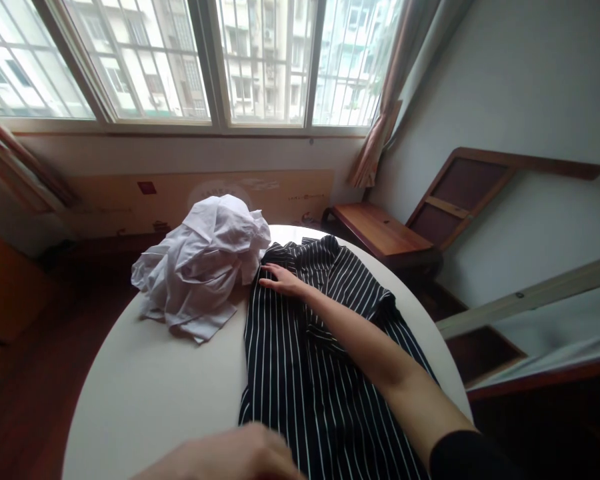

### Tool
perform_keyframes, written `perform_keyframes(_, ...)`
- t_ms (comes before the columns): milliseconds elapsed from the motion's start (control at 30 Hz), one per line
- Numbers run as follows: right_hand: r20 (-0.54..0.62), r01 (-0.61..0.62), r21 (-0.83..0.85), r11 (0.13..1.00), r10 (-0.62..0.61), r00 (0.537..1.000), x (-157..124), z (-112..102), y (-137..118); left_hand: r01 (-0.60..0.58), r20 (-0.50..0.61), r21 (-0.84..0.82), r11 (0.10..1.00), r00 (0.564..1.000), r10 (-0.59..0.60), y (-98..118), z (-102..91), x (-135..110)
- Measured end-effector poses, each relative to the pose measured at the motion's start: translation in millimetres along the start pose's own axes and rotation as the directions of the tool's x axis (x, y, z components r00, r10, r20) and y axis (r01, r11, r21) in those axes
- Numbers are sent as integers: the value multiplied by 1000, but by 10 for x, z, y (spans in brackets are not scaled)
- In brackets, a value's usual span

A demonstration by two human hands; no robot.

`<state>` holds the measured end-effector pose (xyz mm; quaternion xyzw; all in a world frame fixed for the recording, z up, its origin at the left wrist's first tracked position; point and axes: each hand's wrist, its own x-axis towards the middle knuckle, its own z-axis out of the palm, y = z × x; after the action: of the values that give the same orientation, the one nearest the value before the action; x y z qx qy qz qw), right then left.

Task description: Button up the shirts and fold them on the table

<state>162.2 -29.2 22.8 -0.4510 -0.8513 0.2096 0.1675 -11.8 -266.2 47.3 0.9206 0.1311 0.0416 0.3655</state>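
A black garment with thin white stripes (300, 353) lies spread on a round white table (145, 387). My right hand (283, 279) reaches far across it and rests flat, fingers stretched out, on the garment's far left edge, close to a crumpled white garment (205, 267). My left hand (235, 457) is at the bottom of the view, over the near edge of the striped garment. It is blurred and only its back shows, so its fingers are hidden.
A wooden bench (380, 233) stands behind the table on the right, with a wooden frame (460, 193) leaning on the wall. A wide window (205, 60) and a curtain (385, 113) fill the back. Flat cardboard (180, 197) leans below the sill.
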Motion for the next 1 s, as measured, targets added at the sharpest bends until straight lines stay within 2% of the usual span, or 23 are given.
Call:
perform_keyframes(67,-106,9,42,999,-4,994,-218,-197,47,121,-195,113,986,976,-97,-99,-172,154)
perform_keyframes(133,-268,-79,-35,996,67,961,-523,-407,175,248,-296,255,935,940,-168,-289,-251,302)
perform_keyframes(200,-352,-201,-166,965,132,927,-871,-556,375,299,-274,365,882,940,-206,-504,-257,405)
perform_keyframes(267,-266,-247,-279,928,172,949,-1202,-595,591,298,-213,424,855,951,-225,-674,-237,449)
perform_keyframes(333,-144,-250,-338,907,213,966,-1462,-536,754,288,-168,448,847,957,-236,-762,-227,443)
perform_keyframes(433,-97,-249,-316,916,230,968,-1682,-428,844,276,-130,462,843,961,-244,-772,-252,397)
perform_keyframes(500,-200,-277,-238,931,232,952,-1757,-441,854,265,-108,462,846,964,-242,-742,-307,382)
perform_keyframes(533,-296,-320,-192,928,256,920,-1793,-478,865,263,-104,452,852,965,-242,-725,-353,390)
perform_keyframes(567,-406,-388,-142,911,304,862,-1837,-528,886,268,-110,432,861,963,-245,-710,-413,414)
perform_keyframes(633,-590,-563,-12,827,448,671,-1955,-638,961,303,-177,366,880,951,-254,-695,-568,519)
perform_keyframes(667,-628,-634,66,771,526,574,-2027,-684,1008,319,-234,320,892,939,-252,-699,-655,608)
perform_keyframes(700,-622,-676,150,721,600,502,-2102,-721,1052,327,-299,256,910,922,-247,-713,-742,721)
perform_keyframes(733,-578,-685,239,689,668,470,-2174,-748,1088,314,-354,176,933,905,-238,-736,-821,859)
perform_keyframes(767,-498,-663,338,668,725,476,-2238,-768,1107,282,-395,65,957,888,-235,-767,-888,1018)
perform_keyframes(800,-391,-620,446,645,764,514,-2288,-787,1105,235,-404,-81,969,881,-247,-801,-937,1192)
perform_keyframes(867,-185,-513,636,577,759,625,-2329,-833,1027,141,-345,-386,912,895,-284,-867,-985,1557)
perform_keyframes(900,-132,-459,691,558,722,679,-2314,-863,954,109,-313,-511,853,900,-302,-894,-988,1731)
perform_keyframes(933,-129,-407,713,571,677,724,-2272,-897,861,80,-294,-628,774,897,-331,-915,-983,1886)
perform_keyframes(1000,-231,-311,657,687,576,784,-2110,-953,643,19,-264,-810,586,880,-395,-949,-968,2117)
